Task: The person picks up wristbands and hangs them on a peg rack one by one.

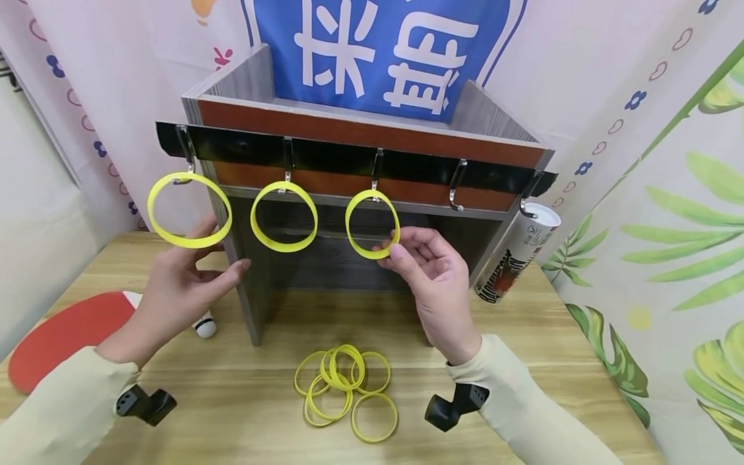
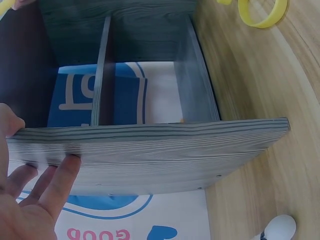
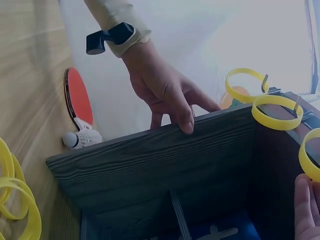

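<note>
Yellow ring (image 1: 349,224) in right hand (image 1: 434,278), left fingers (image 3: 204,101) partly behind grey panel (image 3: 150,152)

Pink "GOOD" (image 2: 98,234) on white cloth (image 2: 187,212); "期" (image 1: 427,72) on blue sign (image 1: 382,55).

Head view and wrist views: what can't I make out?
Head view: handle of the red paddle, hidden behind the left hand.
Head view: the count of loose yellow rings, which overlap.
Head view: fine print on the tube, too small.
Left wrist view: the top-right ring, cut by the top edge.
Right wrist view: much of the right hand, cut by the right edge.
</note>
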Action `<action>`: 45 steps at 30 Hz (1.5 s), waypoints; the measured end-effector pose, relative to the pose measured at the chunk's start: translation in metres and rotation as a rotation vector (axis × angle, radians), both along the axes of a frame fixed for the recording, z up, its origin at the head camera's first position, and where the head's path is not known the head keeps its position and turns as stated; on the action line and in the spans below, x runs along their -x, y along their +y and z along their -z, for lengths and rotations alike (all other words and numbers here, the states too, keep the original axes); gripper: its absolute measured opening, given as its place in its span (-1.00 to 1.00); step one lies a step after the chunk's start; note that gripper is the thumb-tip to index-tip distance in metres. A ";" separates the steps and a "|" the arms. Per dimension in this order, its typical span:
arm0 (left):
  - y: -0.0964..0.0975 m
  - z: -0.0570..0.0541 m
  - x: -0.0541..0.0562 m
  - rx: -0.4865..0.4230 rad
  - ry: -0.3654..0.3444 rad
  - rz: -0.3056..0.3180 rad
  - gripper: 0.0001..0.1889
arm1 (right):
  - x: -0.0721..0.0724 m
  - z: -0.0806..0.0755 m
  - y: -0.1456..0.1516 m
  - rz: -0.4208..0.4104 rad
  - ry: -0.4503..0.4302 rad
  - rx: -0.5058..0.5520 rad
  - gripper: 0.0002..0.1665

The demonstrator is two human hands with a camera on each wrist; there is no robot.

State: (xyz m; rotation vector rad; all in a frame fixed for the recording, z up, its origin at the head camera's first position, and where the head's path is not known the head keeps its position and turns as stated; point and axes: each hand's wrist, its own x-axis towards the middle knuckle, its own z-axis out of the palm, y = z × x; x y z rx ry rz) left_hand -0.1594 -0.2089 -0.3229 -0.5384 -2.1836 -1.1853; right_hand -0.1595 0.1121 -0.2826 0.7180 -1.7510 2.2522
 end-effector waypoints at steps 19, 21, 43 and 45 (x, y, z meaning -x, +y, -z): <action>-0.001 0.001 0.002 -0.004 -0.004 0.004 -0.14 | 0.022 0.043 0.011 -0.141 -0.092 -0.321 -0.75; -0.001 0.001 0.002 -0.002 -0.007 0.001 -0.14 | 0.029 0.056 0.011 -0.183 -0.105 -0.454 -0.74; 0.000 0.000 0.000 -0.013 0.000 0.013 -0.09 | 0.051 0.137 0.019 -0.468 -0.073 -1.012 -0.74; 0.000 0.000 0.001 -0.011 0.000 0.011 -0.09 | 0.050 0.137 0.019 -0.461 -0.071 -1.016 -0.74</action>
